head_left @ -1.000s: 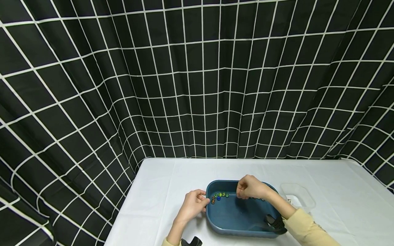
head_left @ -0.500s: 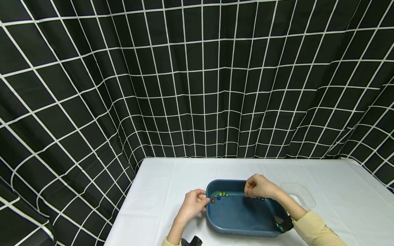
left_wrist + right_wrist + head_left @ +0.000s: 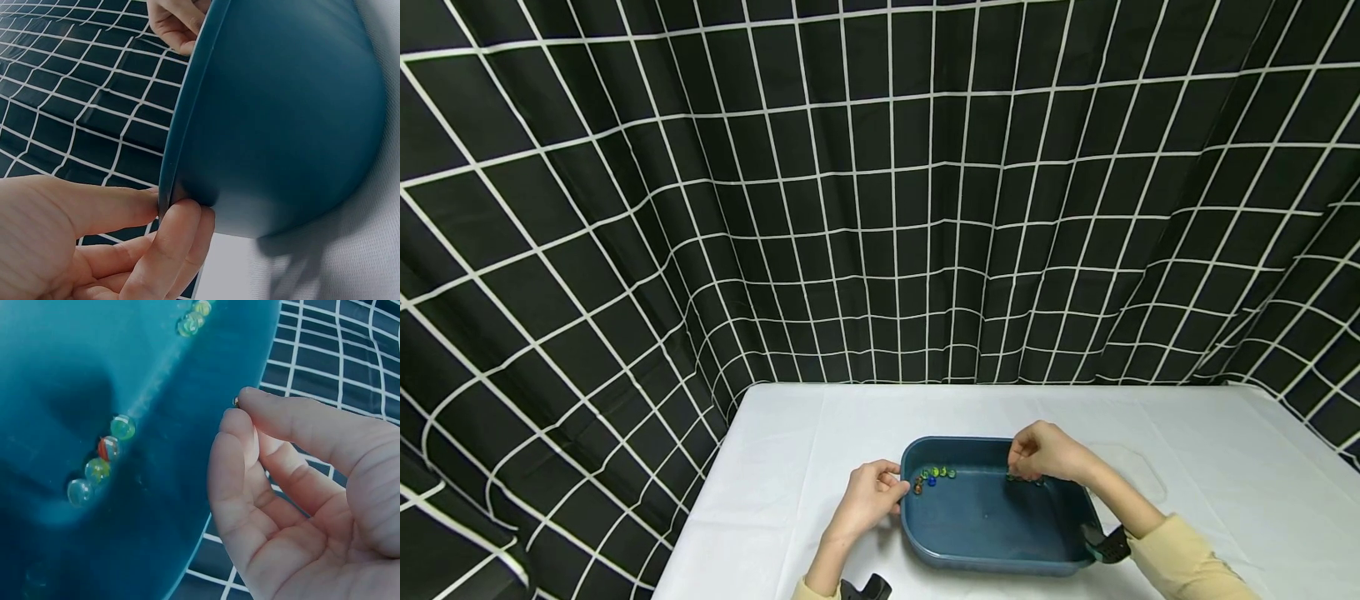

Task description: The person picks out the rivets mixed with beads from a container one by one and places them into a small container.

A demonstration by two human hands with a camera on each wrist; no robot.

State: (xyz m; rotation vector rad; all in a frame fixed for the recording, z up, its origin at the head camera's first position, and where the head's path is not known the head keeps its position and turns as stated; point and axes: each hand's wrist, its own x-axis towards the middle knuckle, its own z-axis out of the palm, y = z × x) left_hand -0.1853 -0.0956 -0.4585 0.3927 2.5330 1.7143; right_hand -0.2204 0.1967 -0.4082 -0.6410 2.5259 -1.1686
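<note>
A blue plastic basin (image 3: pixel 992 521) stands on the table with several glass marbles (image 3: pixel 935 472) along its far left inside corner. My left hand (image 3: pixel 865 500) pinches the basin's left rim; in the left wrist view the thumb lies inside the wall and the fingers outside. Over the far right part of the basin is my right hand (image 3: pixel 1048 452). Its thumb and forefinger pinch a tiny glossy piece (image 3: pixel 235 402), seemingly a marble, mostly hidden by the fingertips. Below it, a row of marbles, one a red-streaked marble (image 3: pixel 109 449), lies along the foot of the basin wall.
A clear plastic container (image 3: pixel 1131 471) stands right of the basin, partly behind my right forearm. The white-covered table (image 3: pixel 797 467) ends at a black curtain (image 3: pixel 865 250) with white grid lines. Dark wrist devices sit on both wrists.
My right hand has moved right along the basin's far side, its fingers still together. The left hand keeps its grip on the rim, and the marbles on the left lie as before.
</note>
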